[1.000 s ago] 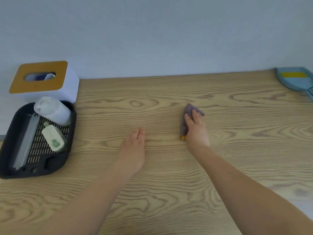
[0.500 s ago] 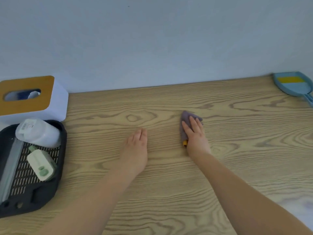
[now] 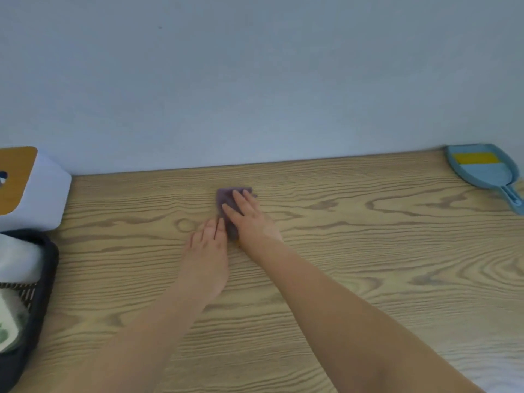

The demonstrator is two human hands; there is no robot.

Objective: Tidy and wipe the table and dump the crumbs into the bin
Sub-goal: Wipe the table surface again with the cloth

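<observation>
A small purple cloth (image 3: 225, 197) lies on the wooden table (image 3: 368, 251) near its middle. My right hand (image 3: 249, 219) presses flat on the cloth with straight fingers and covers most of it. My left hand (image 3: 207, 251) rests flat on the wood just left of the cloth, its fingertips touching the cloth's edge. A blue dustpan (image 3: 485, 171) with a yellow strip lies at the far right by the wall. No crumbs or bin show in view.
A white tissue box with a wooden lid (image 3: 31, 188) stands at the far left by the wall. In front of it a black tray (image 3: 42, 293) holds a white container and a green-and-white item, both cut off by the frame edge.
My right hand has slid the cloth leftward and a little farther away, up against my left hand. The view has shifted right, so the tray and tissue box now sit at the frame edge.
</observation>
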